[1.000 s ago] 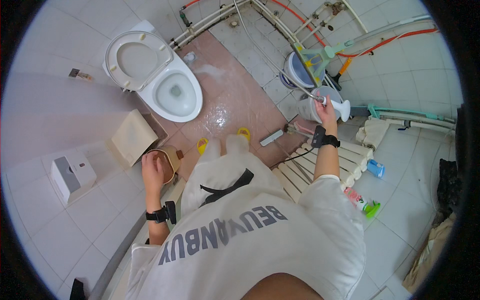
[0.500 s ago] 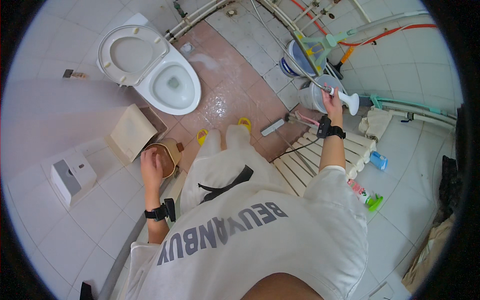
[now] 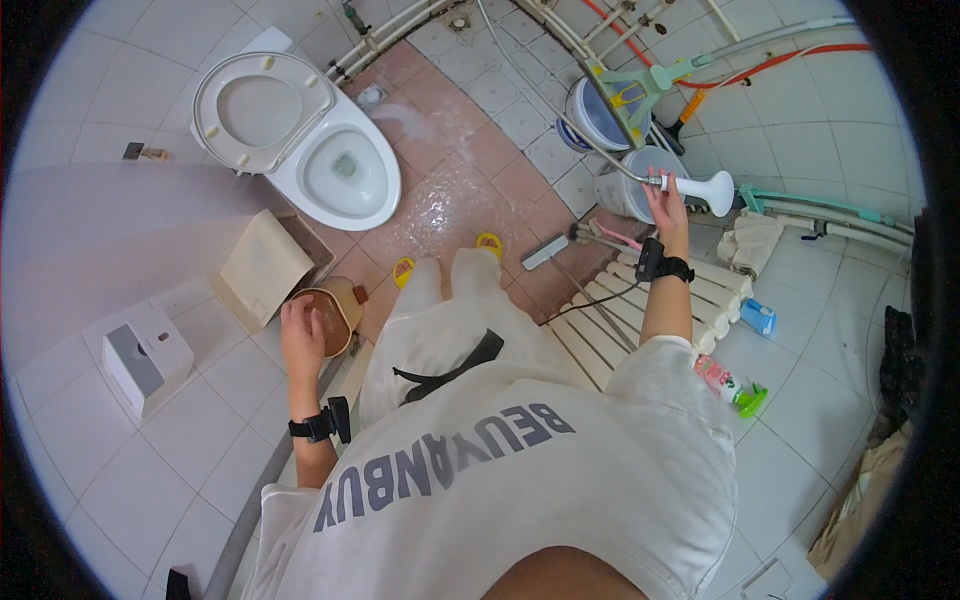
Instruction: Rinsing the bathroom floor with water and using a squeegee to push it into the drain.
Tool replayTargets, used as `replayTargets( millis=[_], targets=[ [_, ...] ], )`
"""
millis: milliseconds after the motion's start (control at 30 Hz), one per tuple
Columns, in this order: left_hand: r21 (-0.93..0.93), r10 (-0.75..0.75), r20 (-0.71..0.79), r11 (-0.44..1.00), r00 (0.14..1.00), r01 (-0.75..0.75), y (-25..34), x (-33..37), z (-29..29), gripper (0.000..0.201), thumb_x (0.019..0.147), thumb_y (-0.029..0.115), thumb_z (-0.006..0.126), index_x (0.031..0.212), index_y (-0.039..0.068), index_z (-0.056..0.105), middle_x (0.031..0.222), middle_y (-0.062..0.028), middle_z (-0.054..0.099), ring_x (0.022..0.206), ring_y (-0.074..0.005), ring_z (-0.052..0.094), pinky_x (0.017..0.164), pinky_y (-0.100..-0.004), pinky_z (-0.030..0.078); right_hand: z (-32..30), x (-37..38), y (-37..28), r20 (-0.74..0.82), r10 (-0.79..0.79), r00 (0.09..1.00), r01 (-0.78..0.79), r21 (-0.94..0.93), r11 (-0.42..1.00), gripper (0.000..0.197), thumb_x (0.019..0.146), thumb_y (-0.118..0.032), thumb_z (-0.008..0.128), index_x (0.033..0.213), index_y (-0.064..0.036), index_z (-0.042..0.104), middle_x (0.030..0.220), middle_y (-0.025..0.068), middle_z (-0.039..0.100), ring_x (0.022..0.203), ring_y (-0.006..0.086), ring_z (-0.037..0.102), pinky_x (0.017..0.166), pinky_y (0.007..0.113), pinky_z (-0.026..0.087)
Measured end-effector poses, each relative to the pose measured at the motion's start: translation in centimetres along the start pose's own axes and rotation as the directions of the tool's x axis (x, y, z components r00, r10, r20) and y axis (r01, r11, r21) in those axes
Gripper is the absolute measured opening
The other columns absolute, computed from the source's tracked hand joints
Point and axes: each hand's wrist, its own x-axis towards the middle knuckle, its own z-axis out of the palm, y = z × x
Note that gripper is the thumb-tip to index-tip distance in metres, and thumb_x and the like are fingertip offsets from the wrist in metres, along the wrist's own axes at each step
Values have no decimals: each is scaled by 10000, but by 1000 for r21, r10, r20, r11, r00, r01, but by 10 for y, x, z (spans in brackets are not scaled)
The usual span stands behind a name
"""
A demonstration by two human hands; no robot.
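Observation:
My right hand point(image 3: 668, 212) is closed around the handle of a white shower head point(image 3: 715, 190), with its metal hose point(image 3: 590, 140) running up toward the far pipes. The wide end of the shower head points right, past a white bucket point(image 3: 612, 198). On the left, my left hand point(image 3: 302, 338) has loosely bent fingers, somewhat apart, with nothing visible in them. From this angle it overlaps a tan bin point(image 3: 345, 318) with a brown inside; I cannot tell whether it touches the rim.
A white toilet point(image 3: 372, 205) with its lid up stands at the far left. Wet pink tiles point(image 3: 440, 200) lie ahead. A squeegee point(image 3: 545, 252), a slatted white rack point(image 3: 580, 345) and a spray bottle point(image 3: 725, 380) are at the right. A paper dispenser point(image 3: 150, 355) hangs on the left wall.
My right hand has shifted slightly, swinging the wide end of the shower head a little up and to the right. My left hand stays in place.

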Motion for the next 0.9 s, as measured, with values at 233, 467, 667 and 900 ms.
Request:
replayTargets(
  millis=[233,467,667,900],
  targets=[
    [5,14,-5,1000,1000,-14,-1,2,-2,213,891,23,500,1097,-4,549,1058,-148,536,923,-284,583,767,-335,506,2,-2,2,-16,25,1000,-24,42,999,322,939,-165,533,1190,-27,386,1289,117,437,1245,343,446,1065,508,353],
    [0,38,-26,999,999,-38,-4,1,-6,219,876,20,509,1089,3,555,1051,-157,542,932,-307,572,783,-359,489,9,7,12,-3,10,1000,-9,161,987,329,928,-174,550,1172,-4,409,1240,119,471,1222,333,466,1071,519,353],
    [9,29,-30,1000,999,-29,-5,0,-7,215,876,18,509,1084,6,559,1045,-154,545,927,-301,575,759,-343,497,23,13,15,82,22,996,-33,146,989,323,935,-207,540,1163,-14,416,1201,99,487,1240,320,453,1079,504,331],
    [20,16,-42,1000,999,-16,-10,-2,-7,213,878,19,509,1085,0,558,1043,-144,547,914,-285,579,737,-321,501,39,21,18,166,19,986,-31,69,997,307,941,-231,532,1133,-8,445,1175,91,506,1222,283,481,1054,474,362]
  ],
)
